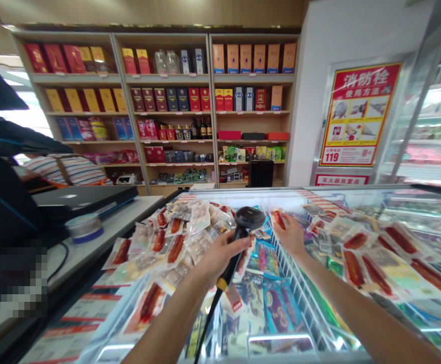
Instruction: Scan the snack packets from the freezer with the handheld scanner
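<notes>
In my left hand (218,253) is a black handheld barcode scanner (239,237) with a yellow band low on its handle, its head upward and its cable trailing down. My right hand (290,235) pinches a small clear packet with a reddish-brown sausage (279,218), just right of the scanner's head. Below both hands lies a chest freezer full of packaged food. A heap of sealed sausage packets (175,247) is on the left, and more sausage packets (354,268) lie on the right. Blue bags (281,306) are lower down between wire dividers.
A wire divider (292,275) runs through the freezer. On the left counter stand a dark checkout machine (87,201) and a roll of tape (84,227). Shelves of boxed goods (163,101) line the back wall. Someone in a striped top (78,169) is behind the counter.
</notes>
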The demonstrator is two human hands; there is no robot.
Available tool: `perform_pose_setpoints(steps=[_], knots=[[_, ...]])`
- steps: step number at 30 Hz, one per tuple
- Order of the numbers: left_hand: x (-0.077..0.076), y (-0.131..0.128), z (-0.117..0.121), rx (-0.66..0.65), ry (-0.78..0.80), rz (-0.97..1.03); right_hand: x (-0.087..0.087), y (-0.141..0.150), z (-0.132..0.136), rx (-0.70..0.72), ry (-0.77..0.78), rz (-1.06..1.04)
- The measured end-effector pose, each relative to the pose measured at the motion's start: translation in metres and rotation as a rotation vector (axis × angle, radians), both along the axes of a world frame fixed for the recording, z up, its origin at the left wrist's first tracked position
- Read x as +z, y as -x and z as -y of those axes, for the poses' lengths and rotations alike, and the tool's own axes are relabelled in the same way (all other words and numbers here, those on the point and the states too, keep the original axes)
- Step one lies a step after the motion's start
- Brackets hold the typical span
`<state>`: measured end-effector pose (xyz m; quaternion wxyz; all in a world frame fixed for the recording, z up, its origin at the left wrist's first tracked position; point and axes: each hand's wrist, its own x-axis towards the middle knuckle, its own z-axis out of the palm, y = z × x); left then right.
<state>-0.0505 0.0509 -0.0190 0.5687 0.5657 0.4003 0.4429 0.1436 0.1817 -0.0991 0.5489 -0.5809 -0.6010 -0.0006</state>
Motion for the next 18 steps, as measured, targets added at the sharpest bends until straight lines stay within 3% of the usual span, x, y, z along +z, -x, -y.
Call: perform_pose_setpoints(steps=[4,8,12,15,18], knots=[[0.000,-0.002,0.001,0.000,0.030,0.044,-0.003,0.003,0.000,-0.002,0.014,0.103],[-0.003,-0.007,-0.002,0.076,0.048,0.150,-0.005,-0.003,0.001,-0.036,0.181,0.242],[-0.001,-0.023,-0.008,0.072,0.028,0.244,0.012,-0.018,0.016,0.040,0.305,0.204],[-0.003,-0.052,-0.016,0.116,0.003,0.214,0.036,-0.024,0.040,0.220,0.252,0.010],[-0.010,-0.090,-0.029,0.193,-0.169,0.047,0.053,-0.020,0.067,0.594,0.328,-0.339]])
